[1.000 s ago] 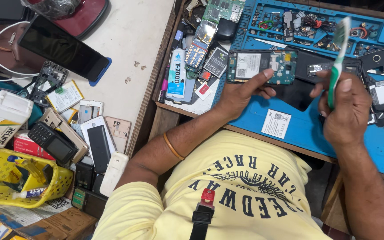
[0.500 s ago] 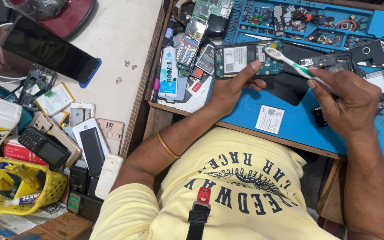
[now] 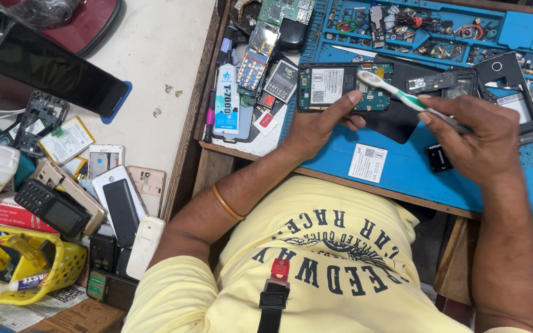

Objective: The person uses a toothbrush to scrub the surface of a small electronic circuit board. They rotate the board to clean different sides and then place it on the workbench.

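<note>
centrally on blue mat (image 3: 402, 169): left hand (image 3: 316, 126) gripping opened phone (image 3: 340, 86); right hand (image 3: 473, 145) clenched round toothbrush (image 3: 396, 92), bristles seemingly touching phone.

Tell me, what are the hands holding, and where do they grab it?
The right hand holds a toothbrush by its handle, bristle head over the circuit board. The left hand grips that board at its lower edge.

I see a dark-screened phone (image 3: 57, 72) lying top left, a white-and-blue glue tube (image 3: 226, 100) at the mat's left edge, a white label (image 3: 367, 163) on the blue mat (image 3: 402, 179), and a white sticker (image 3: 327, 86) on the opened phone (image 3: 340, 86) under my left hand (image 3: 316, 126).
</note>
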